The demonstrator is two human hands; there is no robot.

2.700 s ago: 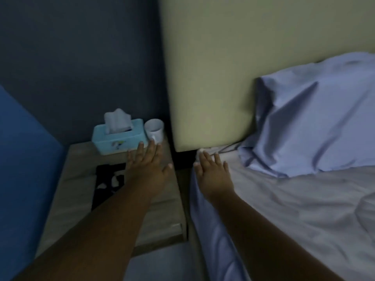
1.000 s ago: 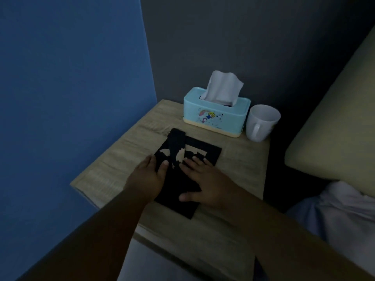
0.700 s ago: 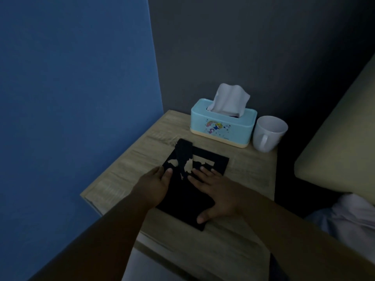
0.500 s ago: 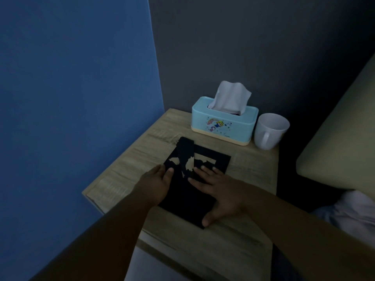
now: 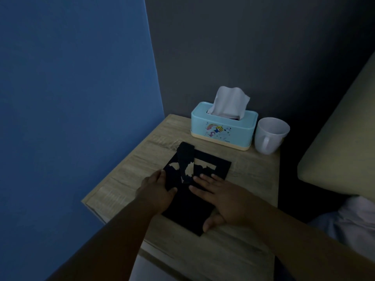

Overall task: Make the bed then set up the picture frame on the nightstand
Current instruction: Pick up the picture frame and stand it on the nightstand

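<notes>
On the nightstand (image 5: 251, 179), a flat black picture frame (image 5: 211, 167), back up; left hand (image 5: 157, 194) grips its edge, right hand (image 5: 221, 197) pressed open-fingered.

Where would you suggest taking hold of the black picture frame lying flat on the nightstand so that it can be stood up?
Probably by its two long side edges, coming from the near side. The picture frame lies flat on the nightstand, so only its thin edges offer purchase. The left hand already meets the left edge; the right hand lies flat on top, thumb at the near corner.
</notes>
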